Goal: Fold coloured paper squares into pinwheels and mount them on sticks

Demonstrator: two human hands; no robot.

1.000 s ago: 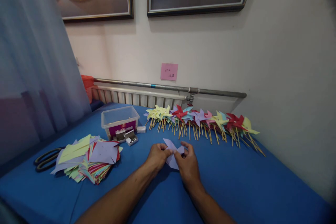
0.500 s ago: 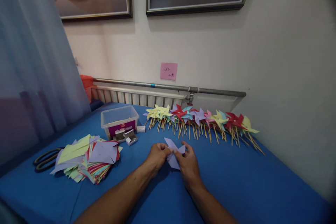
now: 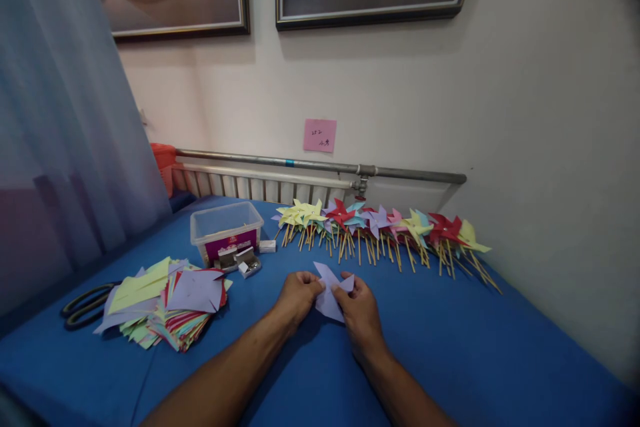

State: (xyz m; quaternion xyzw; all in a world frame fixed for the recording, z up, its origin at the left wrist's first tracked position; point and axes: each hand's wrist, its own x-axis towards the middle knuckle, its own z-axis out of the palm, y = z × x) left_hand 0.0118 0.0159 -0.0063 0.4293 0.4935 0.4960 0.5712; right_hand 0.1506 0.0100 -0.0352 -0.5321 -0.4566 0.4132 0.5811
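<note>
A lilac paper pinwheel [image 3: 327,300] without a stick is held between my hands, a little above the blue tablecloth [image 3: 280,380]. My left hand [image 3: 299,297] pinches its left side between thumb and fingers. On the other side my right hand [image 3: 361,310] grips the paper, thumb on top near the middle and fingers behind. Its blades are partly folded in, and the fingers hide some of the centre. Behind it lies a row of finished pinwheels [image 3: 379,220] in several colours on thin wooden sticks.
Cut paper sheets [image 3: 195,291] are piled at the left, with black-handled scissors [image 3: 87,305] beside them. A clear plastic tub [image 3: 225,220] stands behind, and small open boxes [image 3: 249,263] with metal pins sit before it. A radiator [image 3: 250,181] and pipe run along the wall.
My left hand has shifted slightly left off the pinwheel's centre, and more of the paper's middle shows. My right hand keeps its grip. The view has moved very slightly.
</note>
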